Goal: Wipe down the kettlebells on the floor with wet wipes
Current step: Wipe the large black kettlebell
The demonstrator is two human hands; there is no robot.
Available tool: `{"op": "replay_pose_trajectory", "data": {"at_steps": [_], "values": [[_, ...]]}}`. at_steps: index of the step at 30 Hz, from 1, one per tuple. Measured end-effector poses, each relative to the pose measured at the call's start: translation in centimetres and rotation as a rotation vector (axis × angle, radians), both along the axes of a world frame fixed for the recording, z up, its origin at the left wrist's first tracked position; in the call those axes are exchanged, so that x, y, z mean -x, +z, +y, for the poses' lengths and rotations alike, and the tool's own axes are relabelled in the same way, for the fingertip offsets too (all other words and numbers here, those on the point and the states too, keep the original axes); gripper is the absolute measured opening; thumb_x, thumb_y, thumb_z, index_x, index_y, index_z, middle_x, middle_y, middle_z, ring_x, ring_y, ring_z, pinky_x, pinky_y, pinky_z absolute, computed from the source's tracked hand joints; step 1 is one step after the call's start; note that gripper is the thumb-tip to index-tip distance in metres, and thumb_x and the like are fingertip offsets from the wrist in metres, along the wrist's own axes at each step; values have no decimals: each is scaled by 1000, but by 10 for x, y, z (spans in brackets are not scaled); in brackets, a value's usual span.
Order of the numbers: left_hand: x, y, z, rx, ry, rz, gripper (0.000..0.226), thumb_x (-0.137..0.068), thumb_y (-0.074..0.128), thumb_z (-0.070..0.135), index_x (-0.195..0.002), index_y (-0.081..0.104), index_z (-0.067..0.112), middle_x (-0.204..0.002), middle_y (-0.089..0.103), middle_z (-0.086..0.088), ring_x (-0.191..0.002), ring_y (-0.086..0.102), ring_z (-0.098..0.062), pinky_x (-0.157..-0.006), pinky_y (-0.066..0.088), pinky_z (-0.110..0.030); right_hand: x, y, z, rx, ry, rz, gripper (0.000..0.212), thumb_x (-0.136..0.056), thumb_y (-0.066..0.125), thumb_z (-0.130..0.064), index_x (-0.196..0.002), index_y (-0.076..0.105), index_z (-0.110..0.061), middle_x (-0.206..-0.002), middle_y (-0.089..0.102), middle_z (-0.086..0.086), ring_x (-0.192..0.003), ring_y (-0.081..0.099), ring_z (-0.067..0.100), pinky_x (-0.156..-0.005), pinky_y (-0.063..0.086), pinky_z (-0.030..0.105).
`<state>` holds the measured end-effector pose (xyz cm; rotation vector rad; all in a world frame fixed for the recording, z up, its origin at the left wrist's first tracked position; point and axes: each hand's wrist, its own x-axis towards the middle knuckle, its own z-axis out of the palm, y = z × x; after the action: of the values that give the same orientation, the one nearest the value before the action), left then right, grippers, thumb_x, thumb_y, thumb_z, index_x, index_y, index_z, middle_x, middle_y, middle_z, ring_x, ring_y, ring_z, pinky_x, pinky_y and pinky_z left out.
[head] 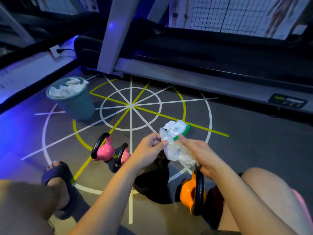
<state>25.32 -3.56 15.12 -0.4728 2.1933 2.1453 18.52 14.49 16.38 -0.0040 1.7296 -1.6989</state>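
Pinching one bunched wet wipe (175, 150) at centre frame in both left hand (149, 147) and right hand (200, 156), the person seems well along: the bin (76, 106) upper left holds used wipes (67, 88), while kettlebells (189, 195) lower centre possibly await wiping.

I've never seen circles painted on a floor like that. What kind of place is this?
Most likely a gym. Kettlebells stand on the floor, a treadmill runs along behind them, and the floor markings look like training lines.
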Motion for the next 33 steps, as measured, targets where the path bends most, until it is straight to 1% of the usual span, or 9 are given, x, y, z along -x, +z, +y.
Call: {"op": "replay_pose_trajectory", "data": {"at_steps": [5, 9, 13, 16, 19, 22, 26, 29, 33], "values": [[3, -6, -3, 39, -12, 11, 15, -100, 64, 26, -92, 60, 15, -80, 67, -6, -75, 58, -15, -74, 47, -31, 7, -13, 0, -88, 231, 46, 36, -82, 79, -39, -110, 77, -18, -110, 74, 12, -104, 69, 22, -94, 51, 37], [9, -4, -3, -109, 38, -14, 20, -94, 72, 26, -90, 60, 10, -86, 64, -15, -76, 58, -24, -68, 56, -32, 16, 2, -6, -77, 139, 87, 29, -85, 77, -33, -105, 78, -13, -97, 77, 6, -85, 73, 14, -69, 54, 20], [15, 10, -13, -226, 183, 52, 18, -94, 70, 21, -91, 58, 7, -88, 69, -15, -78, 66, -25, -69, 58, -31, 31, 19, -5, 33, 62, -10, 31, -85, 77, -30, -108, 75, -8, -100, 77, 10, -89, 73, 21, -77, 56, 30], [18, 18, -19, -243, 255, 80, 18, -99, 64, 22, -99, 54, 7, -93, 69, -18, -88, 70, -29, -78, 62, -38, 32, 15, -7, -46, 106, 17, 30, -90, 71, -34, -107, 76, -9, -103, 76, 13, -94, 72, 26, -86, 52, 40], [20, 18, -17, -235, 309, 59, 19, -101, 60, 28, -102, 51, 12, -92, 70, -16, -81, 68, -27, -70, 60, -45, 29, 16, -13, -144, 169, 75, 29, -99, 60, -33, -105, 76, -10, -101, 76, 13, -89, 71, 24, -84, 55, 39], [22, 13, -15, -79, 333, 68, 20, -102, 58, 35, -95, 49, 19, -78, 61, -13, -65, 54, -24, -49, 44, -32, 24, 17, -16, -58, 99, 60, 30, -103, 53, -29, -109, 72, -7, -101, 77, 10, -88, 72, 22, -80, 57, 34], [22, 7, -14, 349, 201, 81, 20, -101, 56, 45, -92, 49, 28, -67, 47, -7, -59, 33, -19, -56, 27, -32, 18, 18, -19, 62, 45, -135, 44, -92, 65, -45, -117, 69, -9, -107, 76, 10, -95, 73, 23, -77, 58, 33], [17, 19, -10, 236, 105, 133, 21, -98, 61, 46, -91, 58, 27, -69, 47, -10, -60, 33, -21, -53, 23, -32, 16, 20, -19, 26, 228, -181, 56, -81, 72, -53, -119, 69, -12, -107, 74, 9, -98, 71, 27, -85, 56, 37], [8, 34, -21, -73, 157, 95, 30, -91, 70, 50, -95, 67, 20, -92, 61, -5, -84, 53, -22, -72, 42, -36, 15, 16, -21, 79, 305, -21, 28, -86, 74, -29, -103, 76, -7, -89, 72, 5, -82, 63, 17, -90, 51, 41]]}}
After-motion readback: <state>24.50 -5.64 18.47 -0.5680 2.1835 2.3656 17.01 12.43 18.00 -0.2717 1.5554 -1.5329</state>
